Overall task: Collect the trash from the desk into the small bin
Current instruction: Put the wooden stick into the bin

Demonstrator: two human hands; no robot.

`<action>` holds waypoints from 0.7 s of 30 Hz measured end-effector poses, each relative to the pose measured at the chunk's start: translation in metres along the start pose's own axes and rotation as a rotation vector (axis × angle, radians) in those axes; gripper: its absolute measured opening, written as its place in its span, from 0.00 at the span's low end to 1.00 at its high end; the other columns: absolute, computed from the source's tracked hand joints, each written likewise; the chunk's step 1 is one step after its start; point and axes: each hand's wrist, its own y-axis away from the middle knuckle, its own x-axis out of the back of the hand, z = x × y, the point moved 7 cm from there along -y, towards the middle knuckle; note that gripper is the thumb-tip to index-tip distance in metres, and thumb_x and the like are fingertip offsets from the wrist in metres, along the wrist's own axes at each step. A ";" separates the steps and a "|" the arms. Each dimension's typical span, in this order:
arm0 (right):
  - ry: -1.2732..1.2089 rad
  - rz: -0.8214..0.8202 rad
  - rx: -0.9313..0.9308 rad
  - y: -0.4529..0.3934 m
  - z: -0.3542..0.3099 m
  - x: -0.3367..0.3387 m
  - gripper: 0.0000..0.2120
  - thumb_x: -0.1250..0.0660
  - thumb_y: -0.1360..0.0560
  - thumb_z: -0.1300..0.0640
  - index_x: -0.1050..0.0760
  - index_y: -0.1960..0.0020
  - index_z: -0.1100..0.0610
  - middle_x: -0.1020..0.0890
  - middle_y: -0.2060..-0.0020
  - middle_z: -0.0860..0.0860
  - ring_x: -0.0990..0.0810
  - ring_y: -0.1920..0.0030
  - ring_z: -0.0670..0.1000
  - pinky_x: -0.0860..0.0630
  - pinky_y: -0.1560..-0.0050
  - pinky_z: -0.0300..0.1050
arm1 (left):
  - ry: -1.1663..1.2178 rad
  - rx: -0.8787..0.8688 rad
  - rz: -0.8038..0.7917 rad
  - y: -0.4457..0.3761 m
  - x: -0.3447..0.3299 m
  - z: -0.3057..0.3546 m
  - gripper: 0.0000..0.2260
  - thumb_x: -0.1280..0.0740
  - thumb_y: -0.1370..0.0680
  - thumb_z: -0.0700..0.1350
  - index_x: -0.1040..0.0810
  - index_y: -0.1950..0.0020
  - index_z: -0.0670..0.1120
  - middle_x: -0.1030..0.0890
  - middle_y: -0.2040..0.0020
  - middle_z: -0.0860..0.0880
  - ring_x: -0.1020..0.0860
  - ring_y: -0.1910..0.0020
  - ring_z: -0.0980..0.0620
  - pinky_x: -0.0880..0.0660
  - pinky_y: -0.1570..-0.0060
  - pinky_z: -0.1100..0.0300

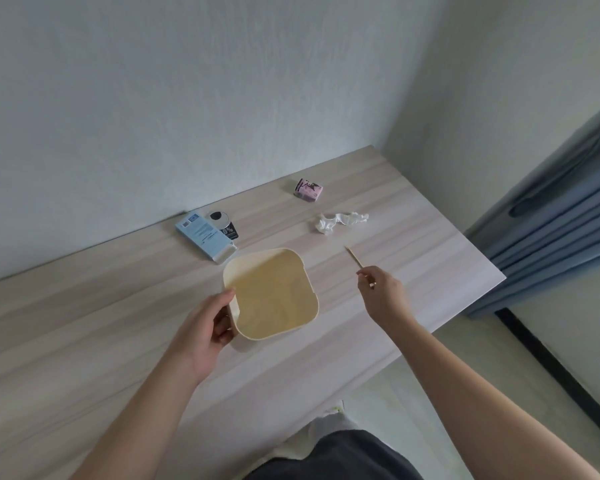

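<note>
A small cream bin (302,271) with a rounded square rim stands on the pale wooden desk (84,334); nothing shows inside it. My left hand (207,327) grips its near-left rim. To the right of the bin, my right hand (383,292) pinches a thin wooden stick (354,257) that points away from me. Beyond lie a crumpled white tissue (340,221) and a small pink carton (308,190). A light blue box (205,237) and a black-and-white pack (224,223) rest behind the bin on the left.
The desk sits in a corner against white walls. Its right edge drops to the floor, where a blue curtain (561,216) hangs. My dark trousers (343,455) show at the bottom.
</note>
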 end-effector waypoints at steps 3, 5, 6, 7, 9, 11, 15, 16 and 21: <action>0.048 -0.029 -0.053 -0.028 0.022 -0.007 0.11 0.39 0.21 0.54 0.22 0.43 0.56 0.19 0.51 0.54 0.23 0.54 0.54 0.28 0.56 0.45 | -0.001 0.009 0.034 -0.012 -0.009 0.003 0.08 0.30 0.26 0.48 0.21 0.50 0.46 0.18 0.57 0.48 0.21 0.61 0.52 0.26 0.54 0.56; 0.104 -0.070 -0.078 -0.046 0.035 -0.015 0.13 0.39 0.22 0.54 0.24 0.40 0.56 0.21 0.49 0.55 0.24 0.56 0.54 0.27 0.56 0.47 | -0.015 -0.001 0.048 -0.018 -0.017 0.005 0.06 0.30 0.25 0.47 0.23 0.51 0.47 0.22 0.58 0.47 0.25 0.62 0.52 0.27 0.56 0.57; 0.136 -0.095 -0.087 -0.054 0.041 -0.019 0.13 0.39 0.22 0.53 0.25 0.39 0.56 0.22 0.48 0.55 0.24 0.55 0.55 0.26 0.55 0.48 | -0.012 -0.004 0.057 -0.021 -0.021 0.005 0.05 0.31 0.25 0.47 0.23 0.52 0.47 0.23 0.59 0.48 0.26 0.62 0.52 0.27 0.57 0.57; 0.167 -0.120 -0.096 -0.062 0.047 -0.024 0.14 0.38 0.22 0.53 0.27 0.38 0.56 0.23 0.46 0.56 0.23 0.54 0.57 0.24 0.53 0.50 | -0.003 -0.002 0.072 -0.024 -0.026 0.005 0.05 0.31 0.25 0.47 0.22 0.52 0.47 0.23 0.59 0.48 0.26 0.62 0.52 0.28 0.57 0.57; 0.236 -0.163 -0.108 -0.075 0.061 -0.031 0.17 0.37 0.22 0.52 0.29 0.35 0.56 0.25 0.43 0.57 0.23 0.47 0.59 0.25 0.46 0.53 | 0.023 0.006 0.103 -0.030 -0.033 0.001 0.04 0.30 0.25 0.46 0.21 0.53 0.47 0.21 0.58 0.47 0.25 0.61 0.52 0.28 0.55 0.55; 0.317 -0.186 -0.114 -0.085 0.076 -0.037 0.19 0.37 0.23 0.52 0.31 0.33 0.55 0.26 0.40 0.57 0.27 0.41 0.59 0.28 0.42 0.53 | 0.041 0.005 0.120 -0.036 -0.041 -0.003 0.05 0.30 0.26 0.46 0.20 0.54 0.47 0.22 0.57 0.46 0.25 0.59 0.50 0.29 0.54 0.54; 0.405 -0.229 -0.160 -0.094 0.107 -0.042 0.17 0.39 0.22 0.52 0.32 0.35 0.56 0.28 0.39 0.58 0.30 0.38 0.60 0.31 0.40 0.54 | 0.046 0.004 0.146 -0.045 -0.057 -0.007 0.12 0.26 0.33 0.50 0.21 0.55 0.47 0.23 0.58 0.46 0.26 0.59 0.51 0.30 0.55 0.54; 0.417 -0.232 -0.169 -0.094 0.114 -0.042 0.15 0.39 0.21 0.52 0.31 0.37 0.56 0.28 0.40 0.58 0.29 0.39 0.60 0.31 0.40 0.54 | 0.051 0.009 0.161 -0.047 -0.058 -0.008 0.13 0.25 0.35 0.51 0.20 0.55 0.47 0.24 0.58 0.46 0.26 0.59 0.51 0.30 0.55 0.54; 0.526 -0.248 -0.114 -0.102 0.127 -0.040 0.12 0.43 0.19 0.54 0.29 0.40 0.59 0.26 0.42 0.57 0.29 0.40 0.59 0.32 0.40 0.52 | 0.045 0.019 0.204 -0.057 -0.061 -0.012 0.16 0.24 0.37 0.52 0.20 0.55 0.47 0.27 0.56 0.45 0.30 0.57 0.49 0.32 0.55 0.53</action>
